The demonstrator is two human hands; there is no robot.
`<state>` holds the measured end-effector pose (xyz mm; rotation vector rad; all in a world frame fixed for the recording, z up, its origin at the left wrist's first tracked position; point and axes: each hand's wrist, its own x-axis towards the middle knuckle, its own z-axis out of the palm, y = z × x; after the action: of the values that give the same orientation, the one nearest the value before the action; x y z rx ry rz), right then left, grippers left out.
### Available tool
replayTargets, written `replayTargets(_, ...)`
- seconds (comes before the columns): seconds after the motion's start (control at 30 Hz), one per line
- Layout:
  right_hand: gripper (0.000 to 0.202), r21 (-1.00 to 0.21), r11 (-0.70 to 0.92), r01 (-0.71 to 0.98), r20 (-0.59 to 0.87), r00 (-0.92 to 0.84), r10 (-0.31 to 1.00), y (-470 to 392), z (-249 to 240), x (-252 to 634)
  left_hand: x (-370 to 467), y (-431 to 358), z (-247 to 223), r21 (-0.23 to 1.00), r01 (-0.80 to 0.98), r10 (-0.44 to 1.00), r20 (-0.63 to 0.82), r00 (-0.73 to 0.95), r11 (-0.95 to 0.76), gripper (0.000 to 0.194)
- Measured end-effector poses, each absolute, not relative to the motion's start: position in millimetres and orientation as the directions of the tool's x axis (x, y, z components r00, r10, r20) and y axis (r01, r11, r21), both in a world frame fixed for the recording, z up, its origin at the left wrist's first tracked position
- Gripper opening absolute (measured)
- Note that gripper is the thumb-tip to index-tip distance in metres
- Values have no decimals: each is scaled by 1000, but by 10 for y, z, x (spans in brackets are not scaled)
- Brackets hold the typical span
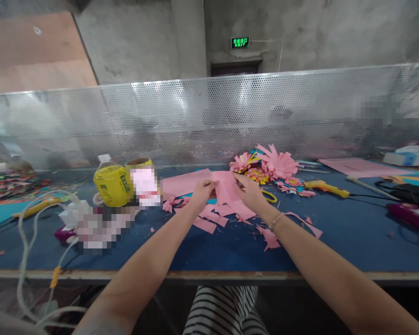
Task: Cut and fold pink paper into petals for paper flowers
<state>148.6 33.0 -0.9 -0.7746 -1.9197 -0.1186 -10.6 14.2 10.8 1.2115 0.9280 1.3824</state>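
Note:
Between my hands is a pink paper piece (225, 186), raised a little over the blue table. My left hand (205, 190) pinches its left edge, fingers pressed together. At its right edge my right hand (247, 188) grips the paper between thumb and fingers. Behind my left hand lies a larger pink sheet (185, 183). Cut pink strips (209, 218) are scattered below both hands. Pink paper flowers (277, 163) are piled behind my right hand, and a yellow scissors handle (269, 196) shows beside it.
A yellow-labelled bottle (111, 184) and a tape roll (139, 162) stand at left. Yellow glue guns lie left (38, 207) and right (326, 188), with cables. A purple power strip (412, 215) lies far right. The perforated metal screen (195, 116) borders the table's back.

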Motion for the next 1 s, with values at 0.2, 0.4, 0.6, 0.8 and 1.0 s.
replayTargets(0.2, 33, -339, 762, 552, 829, -207, 519, 346, -10, 1506, -111, 188, 74, 969, -153, 978, 203, 45, -194, 27)
replayTargets(0.4, 33, -394, 728, 561, 800, -181, 573, 324, 16, 1503, -107, 196, 64, 969, -166, 980, 193, 45, -183, 23)
replayTargets(0.6, 42, -457, 697, 552, 759, -166, 629, 331, 12, 1506, -110, 186, 62, 962, -191, 977, 207, 51, -194, 27)
replayTargets(0.8, 46, -303, 756, 580, 753, -341, 563, 288, -3, 1485, -116, 175, 57, 940, -248, 969, 246, 24, -233, 32)
replayTargets(1.0, 49, -64, 855, 514, 709, -580, 402, 214, 2, 1437, -113, 205, 31, 936, -279, 971, 237, 40, -216, 28)
